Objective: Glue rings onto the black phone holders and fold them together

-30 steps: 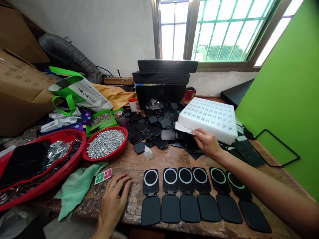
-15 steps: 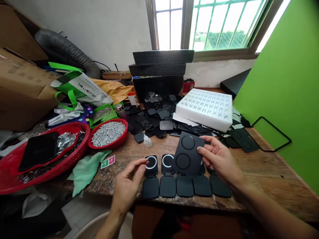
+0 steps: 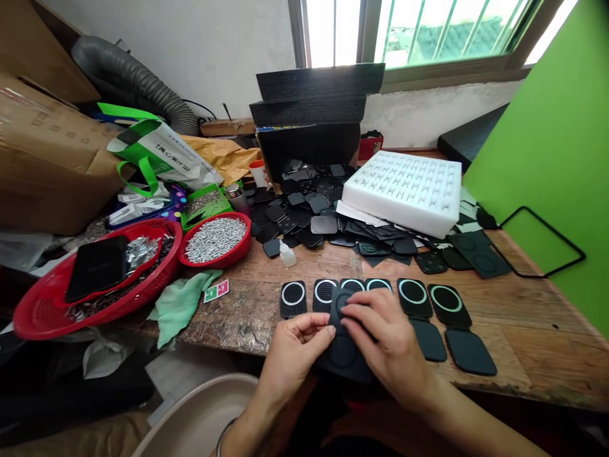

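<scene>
A flat black sheet (image 3: 343, 363) with two round ring outlines is held over the table's front edge. My left hand (image 3: 295, 352) pinches its left edge between thumb and fingers. My right hand (image 3: 394, 349) is closed at the upper ring, its fingertips on the sheet; whether they grip the ring alone is hidden. Behind the hands runs a row of black hinged square pieces, each with a pale ring on its upper half, such as the leftmost piece (image 3: 293, 308) and the rightmost piece (image 3: 450, 304). The sheet and hands cover several lower halves.
Left stand a red basket (image 3: 28, 324), a red bowl of small metal pins (image 3: 216, 240) and a green cloth (image 3: 178, 304). A small white bottle (image 3: 287, 255) stands before a heap of black parts (image 3: 290, 219). A white foam tray (image 3: 404, 190) lies back right, near a green panel (image 3: 561, 146).
The sheet has come down toward me, off the row of pieces. My left hand has moved right and taken its edge; my right hand has shifted to the upper ring. The camera view has shifted.
</scene>
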`<move>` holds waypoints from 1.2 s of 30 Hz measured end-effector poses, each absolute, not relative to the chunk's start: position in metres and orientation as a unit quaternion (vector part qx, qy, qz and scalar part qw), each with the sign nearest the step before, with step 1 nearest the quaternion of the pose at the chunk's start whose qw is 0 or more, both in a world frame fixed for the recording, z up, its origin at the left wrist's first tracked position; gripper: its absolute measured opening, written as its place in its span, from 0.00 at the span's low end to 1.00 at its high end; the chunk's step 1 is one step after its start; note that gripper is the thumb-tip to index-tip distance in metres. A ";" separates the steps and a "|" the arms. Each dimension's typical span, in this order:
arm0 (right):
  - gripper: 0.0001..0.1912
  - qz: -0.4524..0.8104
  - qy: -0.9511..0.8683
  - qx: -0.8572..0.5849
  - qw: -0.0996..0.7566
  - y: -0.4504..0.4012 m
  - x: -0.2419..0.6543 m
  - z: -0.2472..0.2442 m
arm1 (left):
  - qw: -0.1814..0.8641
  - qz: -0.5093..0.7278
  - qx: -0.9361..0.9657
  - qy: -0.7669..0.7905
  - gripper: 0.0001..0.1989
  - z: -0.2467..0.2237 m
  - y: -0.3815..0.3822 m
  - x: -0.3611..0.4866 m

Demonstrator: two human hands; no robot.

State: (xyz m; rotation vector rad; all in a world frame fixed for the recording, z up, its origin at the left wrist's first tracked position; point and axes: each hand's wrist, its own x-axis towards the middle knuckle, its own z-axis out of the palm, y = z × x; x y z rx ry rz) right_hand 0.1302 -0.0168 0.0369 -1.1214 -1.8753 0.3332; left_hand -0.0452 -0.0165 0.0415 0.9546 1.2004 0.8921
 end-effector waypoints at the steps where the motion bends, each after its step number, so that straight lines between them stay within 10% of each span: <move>1: 0.08 0.156 -0.770 -0.438 0.437 -0.019 0.127 0.040 | 0.616 0.386 0.434 0.532 0.15 0.043 -0.018 -0.045; 8: 0.08 0.269 -0.786 -0.429 0.354 -0.023 0.112 0.047 | 0.506 0.348 0.546 0.569 0.11 0.049 -0.030 -0.058; 15: 0.08 0.325 -0.641 -0.482 0.502 -0.005 0.127 0.044 | 0.522 0.357 0.435 0.641 0.19 0.043 -0.020 -0.131; 22: 0.09 0.451 -0.471 -0.520 0.552 0.009 0.160 0.041 | 0.339 0.510 0.353 0.707 0.28 0.008 0.005 -0.216; 30: 0.13 0.506 -0.506 -0.521 0.465 -0.001 0.152 0.024 | -0.072 0.378 0.592 0.708 0.15 0.008 -0.003 -0.189; 36: 0.15 0.479 -0.526 -0.545 0.444 -0.004 0.138 0.021 | 0.159 0.280 0.727 0.607 0.19 0.009 -0.025 -0.113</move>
